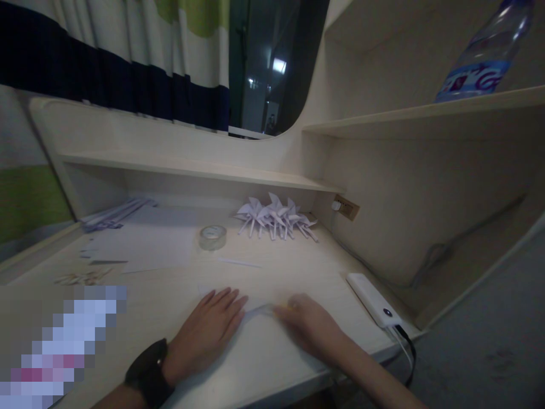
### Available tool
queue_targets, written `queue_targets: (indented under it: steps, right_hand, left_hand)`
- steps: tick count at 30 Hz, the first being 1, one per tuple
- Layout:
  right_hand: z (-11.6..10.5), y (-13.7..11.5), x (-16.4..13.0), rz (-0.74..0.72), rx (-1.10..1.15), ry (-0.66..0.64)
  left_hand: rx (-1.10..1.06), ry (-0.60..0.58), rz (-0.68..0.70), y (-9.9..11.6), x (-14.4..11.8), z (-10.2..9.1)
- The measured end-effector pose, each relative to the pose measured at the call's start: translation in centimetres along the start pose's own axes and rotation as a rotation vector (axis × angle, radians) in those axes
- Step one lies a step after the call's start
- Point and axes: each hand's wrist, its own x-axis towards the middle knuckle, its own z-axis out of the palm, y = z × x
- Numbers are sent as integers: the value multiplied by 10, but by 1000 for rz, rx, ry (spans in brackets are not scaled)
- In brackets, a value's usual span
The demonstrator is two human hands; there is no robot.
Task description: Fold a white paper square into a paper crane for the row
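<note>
My left hand (215, 324), with a dark watch (150, 372) on its wrist, lies flat with its fingers stretched out, pressing on pale paper at the front of the desk. A bluish-white paper edge (258, 310) runs between my two hands. My right hand (306, 324) is closed beside that edge and smeared by motion; a hint of yellow shows at its fingertips, but what it grips is not clear. Beyond the hands lies a thin white paper stick (240, 263). Farther back are a roll of clear tape (213, 237) and several white paper pinwheels (275, 216).
White paper sheets (157, 241) and folded paper strips (117, 215) lie at the back left, near small wooden sticks (85, 277). A white power bank (372, 298) with cables stands by the right wall. A bottle (485, 62) is on the upper shelf.
</note>
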Motion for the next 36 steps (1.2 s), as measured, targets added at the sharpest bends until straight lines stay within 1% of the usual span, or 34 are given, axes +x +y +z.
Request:
queue_targets:
  steps: [6,10,12,14,16,18,21,23,27,30,36]
  right_hand:
    - [-6,2,4,-56,109,-45]
    - [-10,5,5,-90,139,-41]
    - [-11,8,6,-100,138,-41]
    - [-11,9,7,-103,128,-40]
    - [-11,10,8,-99,119,-43]
    - [-10,11,8,-93,121,-43]
    - [-10,12,9,-103,133,-42]
    - [-10,12,9,-113,132,-38]
    - [-7,11,9,-111,112,-20]
    - [-6,9,10,-112,103,-25]
    - [-8,6,10,-109,125,-44]
  left_hand:
    - [-7,-9,32,-4,-5,2]
    - [-16,-28,67,2,-3,-10]
    - [-13,-33,65,7,2,-17]
    - [0,-34,50,11,10,-19]
    - [16,-29,54,10,16,-14]
    - [22,-23,84,5,18,-2]
    - [-5,-18,109,-4,14,15]
    - [-25,-10,109,-8,10,21]
    - [-33,2,112,-6,7,18]
    - [-31,-11,100,-4,7,14]
    - [-24,3,116,-6,7,18]
